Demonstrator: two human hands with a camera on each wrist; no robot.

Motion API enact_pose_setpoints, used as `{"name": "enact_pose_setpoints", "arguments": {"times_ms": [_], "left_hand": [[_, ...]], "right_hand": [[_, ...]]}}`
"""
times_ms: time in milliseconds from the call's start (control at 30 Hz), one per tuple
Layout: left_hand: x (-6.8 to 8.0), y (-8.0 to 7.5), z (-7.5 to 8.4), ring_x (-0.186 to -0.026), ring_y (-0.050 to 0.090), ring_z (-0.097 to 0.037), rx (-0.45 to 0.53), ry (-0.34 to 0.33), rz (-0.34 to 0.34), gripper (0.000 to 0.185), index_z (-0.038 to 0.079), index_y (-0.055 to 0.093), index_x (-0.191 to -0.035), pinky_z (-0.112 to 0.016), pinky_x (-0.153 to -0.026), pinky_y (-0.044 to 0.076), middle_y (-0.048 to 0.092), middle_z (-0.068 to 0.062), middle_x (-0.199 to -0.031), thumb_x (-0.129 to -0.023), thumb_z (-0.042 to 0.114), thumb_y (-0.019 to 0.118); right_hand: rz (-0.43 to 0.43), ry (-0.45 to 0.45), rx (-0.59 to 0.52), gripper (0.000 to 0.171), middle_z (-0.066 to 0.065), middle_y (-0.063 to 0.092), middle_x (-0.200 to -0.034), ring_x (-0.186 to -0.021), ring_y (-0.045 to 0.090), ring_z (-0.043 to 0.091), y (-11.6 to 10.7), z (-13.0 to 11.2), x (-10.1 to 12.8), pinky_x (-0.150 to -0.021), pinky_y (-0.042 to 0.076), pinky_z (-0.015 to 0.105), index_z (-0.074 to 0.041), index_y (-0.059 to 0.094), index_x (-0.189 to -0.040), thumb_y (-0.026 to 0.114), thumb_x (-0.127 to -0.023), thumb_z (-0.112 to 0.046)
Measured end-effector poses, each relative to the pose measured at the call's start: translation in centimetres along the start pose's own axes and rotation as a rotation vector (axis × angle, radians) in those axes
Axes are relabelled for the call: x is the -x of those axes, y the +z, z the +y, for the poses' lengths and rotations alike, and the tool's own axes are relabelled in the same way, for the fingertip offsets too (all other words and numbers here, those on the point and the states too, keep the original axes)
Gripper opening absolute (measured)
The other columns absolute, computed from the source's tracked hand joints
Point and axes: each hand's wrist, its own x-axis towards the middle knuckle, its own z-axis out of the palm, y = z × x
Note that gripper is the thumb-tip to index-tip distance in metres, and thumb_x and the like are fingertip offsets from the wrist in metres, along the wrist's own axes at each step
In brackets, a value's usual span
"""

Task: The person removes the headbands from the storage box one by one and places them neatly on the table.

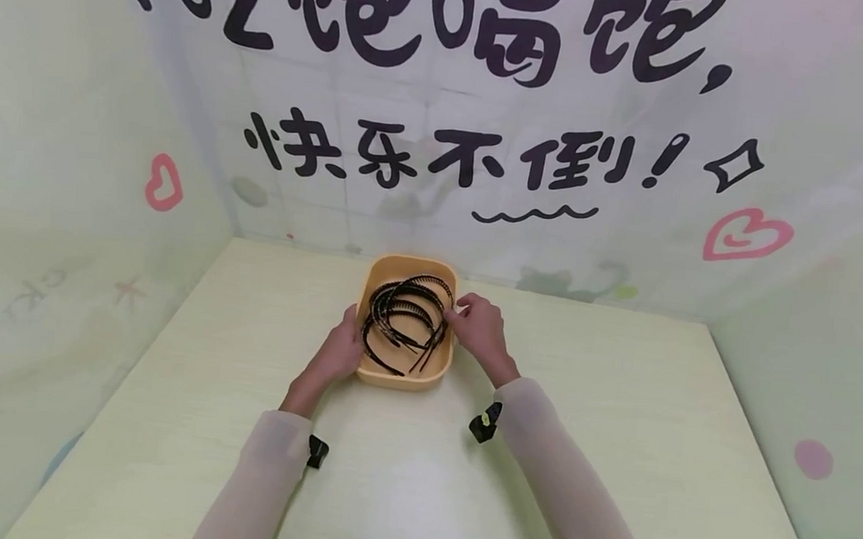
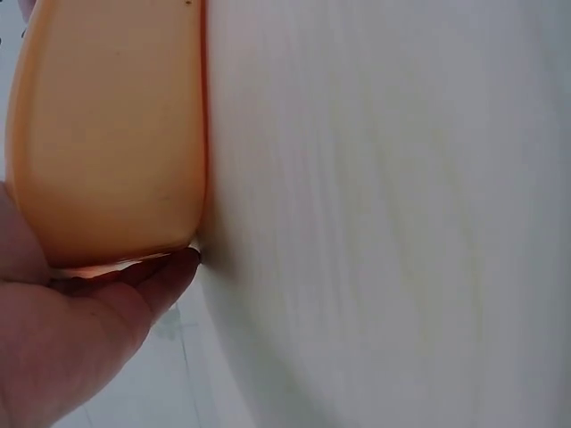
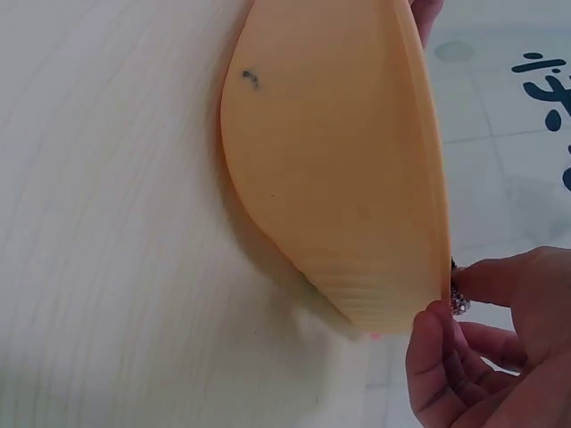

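Right, I'm watching both hands working at the orange tray (image 1: 403, 378), which is sitting toward the far middle of the pale wooden table (image 1: 614, 449). My left hand (image 1: 339, 353) is resting against the tray's left wall; in the left wrist view the fingers (image 2: 165, 272) are lying fairly straight along the lower edge of that wall, pressing rather than curling round it. I'm judging that this is bracing the tray so that it isn't sliding while the other hand is working.

My right hand (image 1: 478, 327) is reaching over the tray's right rim. In the right wrist view the fingers (image 3: 442, 357) are curling in and the thumb is closing toward them, pinching something small, dark and studded right at the rim (image 3: 443, 267). It looks like the end of one of the black headbands (image 1: 405, 318), though only a speck of it is showing there.

Those headbands are lying in a loose, overlapping heap inside the tray, their toothed arcs crossing one another, so any one of them is probably snagging on its neighbours.

Around all this, a printed backdrop (image 1: 442, 120) with big black lettering and pink hearts (image 1: 745, 235) is closing in the table on three sides. Small black wrist cameras (image 1: 484, 422) are hanging at my sheer sleeves (image 1: 560, 471).
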Motion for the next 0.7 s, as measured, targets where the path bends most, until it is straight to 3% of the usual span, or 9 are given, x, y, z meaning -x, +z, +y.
{"name": "enact_pose_setpoints", "arguments": {"times_ms": [67,133,267,467,700], "left_hand": [[0.1,0.2,0.0,-0.094,0.059,-0.034,0.008,-0.011,-0.005,0.060,-0.009,0.002,-0.154,-0.043,-0.079,0.049,0.058,-0.033,-0.113,-0.101,0.001,0.027],[0.1,0.3,0.1,-0.109,0.059,-0.039,0.014,-0.015,-0.005,0.058,-0.008,0.002,-0.155,-0.047,-0.088,0.049,0.049,-0.039,-0.133,-0.102,0.002,0.025],[0.0,0.4,0.2,-0.134,0.042,-0.044,0.031,-0.032,-0.007,0.058,-0.006,0.000,-0.155,-0.054,-0.105,0.041,0.032,-0.038,-0.150,-0.104,0.004,0.024],[0.1,0.5,0.2,-0.140,0.033,-0.045,0.021,-0.047,-0.022,0.058,-0.006,-0.002,-0.155,-0.055,-0.111,0.033,0.026,-0.037,-0.153,-0.104,0.004,0.023],[0.0,0.6,0.3,-0.140,0.032,-0.046,0.017,-0.028,-0.023,0.055,-0.004,0.000,-0.156,-0.056,-0.111,0.032,0.028,-0.036,-0.153,-0.106,0.007,0.020]], "right_hand": [[0.010,0.011,-0.007,0.028,0.010,0.071,-0.086,-0.055,0.063,0.015,0.1,-0.1,0.1,-0.050,0.049,0.028,-0.004,0.068,-0.113,0.067,-0.094,-0.025],[0.014,0.010,-0.007,0.023,0.010,0.071,-0.087,-0.055,0.063,0.015,0.0,-0.2,0.1,-0.050,0.050,0.029,-0.004,0.069,-0.108,0.067,-0.094,-0.022],[0.022,-0.005,0.005,0.015,0.011,0.071,-0.085,-0.055,0.062,0.016,-0.2,-0.7,0.1,-0.049,0.048,0.028,-0.004,0.069,-0.100,0.064,-0.093,-0.017],[0.068,0.001,-0.015,0.010,0.011,0.068,-0.078,-0.055,0.057,0.016,-0.3,-1.1,0.2,-0.047,0.042,0.026,-0.004,0.066,-0.092,0.063,-0.089,-0.014],[0.036,0.035,-0.132,0.036,0.013,0.072,-0.087,-0.059,0.069,0.017,-0.8,-1.1,0.3,-0.053,0.054,0.028,-0.002,0.062,-0.126,0.064,-0.091,-0.012]]}}
